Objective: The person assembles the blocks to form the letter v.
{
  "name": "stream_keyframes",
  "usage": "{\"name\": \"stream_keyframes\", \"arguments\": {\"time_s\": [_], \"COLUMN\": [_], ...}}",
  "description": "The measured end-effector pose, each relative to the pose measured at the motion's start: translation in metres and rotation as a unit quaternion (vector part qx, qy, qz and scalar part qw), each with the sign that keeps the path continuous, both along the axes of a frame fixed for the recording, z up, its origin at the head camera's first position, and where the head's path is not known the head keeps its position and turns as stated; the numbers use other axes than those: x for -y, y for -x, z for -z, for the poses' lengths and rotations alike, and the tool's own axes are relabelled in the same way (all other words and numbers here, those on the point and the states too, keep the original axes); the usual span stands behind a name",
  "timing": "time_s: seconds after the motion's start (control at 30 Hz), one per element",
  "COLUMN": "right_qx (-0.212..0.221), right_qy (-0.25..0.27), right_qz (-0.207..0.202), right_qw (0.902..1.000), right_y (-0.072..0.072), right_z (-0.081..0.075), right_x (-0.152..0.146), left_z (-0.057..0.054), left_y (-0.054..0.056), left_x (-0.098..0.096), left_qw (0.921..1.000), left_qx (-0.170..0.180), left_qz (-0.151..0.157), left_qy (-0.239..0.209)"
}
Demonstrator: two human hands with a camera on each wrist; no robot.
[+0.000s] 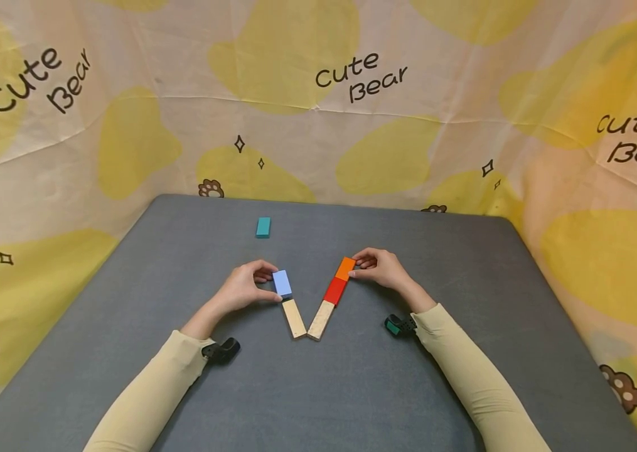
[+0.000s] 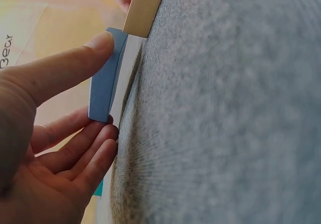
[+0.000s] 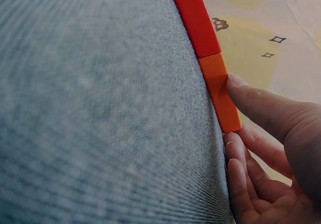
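Note:
My left hand (image 1: 243, 287) pinches a light blue block (image 1: 282, 284), thumb at its near end and fingers at its far end. In the left wrist view the blue block (image 2: 103, 81) is slightly tilted off the cloth, its end by a plain wooden block (image 1: 294, 319). My right hand (image 1: 381, 269) holds an orange block (image 1: 345, 269), thumb on its side and a finger at its far end. The orange block (image 3: 220, 93) lies end to end with a red block (image 1: 335, 291). A second plain block (image 1: 321, 321) continues that row, so the two rows form a V.
A teal block (image 1: 263, 227) lies alone toward the back left of the grey cloth-covered table (image 1: 307, 395). A printed fabric backdrop (image 1: 318, 144) stands behind the table and along its sides. Black wrist cameras sit on both sleeves.

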State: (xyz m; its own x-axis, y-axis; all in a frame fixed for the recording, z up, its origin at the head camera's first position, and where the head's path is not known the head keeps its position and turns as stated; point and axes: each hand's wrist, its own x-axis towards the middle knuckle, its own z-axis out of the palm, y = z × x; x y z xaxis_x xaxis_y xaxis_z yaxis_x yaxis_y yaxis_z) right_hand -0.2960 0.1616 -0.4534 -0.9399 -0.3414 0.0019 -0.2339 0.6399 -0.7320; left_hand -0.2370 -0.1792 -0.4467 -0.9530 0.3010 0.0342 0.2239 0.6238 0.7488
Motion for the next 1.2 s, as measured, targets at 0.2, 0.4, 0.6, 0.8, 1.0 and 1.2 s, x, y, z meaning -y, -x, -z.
{"name": "stream_keyframes", "arguments": {"time_s": [0.2, 0.4, 0.6, 0.8, 1.0, 1.2], "right_qx": [-0.002, -0.006, -0.008, -0.009, -0.012, -0.012], "right_qy": [-0.005, -0.004, -0.001, 0.003, -0.001, -0.003], "right_qz": [0.0, -0.001, -0.004, -0.005, -0.004, -0.002], "right_qw": [1.0, 1.0, 1.0, 0.9999, 0.9999, 0.9999], "right_y": [0.0002, -0.0002, -0.0004, -0.0008, -0.0009, -0.0013], "right_z": [-0.0003, -0.0008, -0.0012, -0.0012, -0.0005, -0.0001], "right_x": [0.0007, 0.0004, 0.0001, 0.0004, 0.0006, -0.0002], "left_z": [0.0016, 0.0022, 0.0027, 0.0026, 0.0031, 0.004], "left_y": [-0.0003, -0.002, -0.0015, -0.0018, -0.0024, -0.002], "left_x": [-0.0016, -0.002, -0.0025, -0.0026, -0.003, -0.0034], "left_qw": [0.9999, 0.9998, 0.9995, 0.9992, 0.9986, 0.9982], "left_qx": [-0.008, -0.012, -0.018, -0.024, -0.031, -0.035], "left_qz": [0.0, 0.003, 0.008, 0.014, 0.02, 0.023], "left_qy": [0.011, 0.016, 0.025, 0.027, 0.037, 0.042]}}
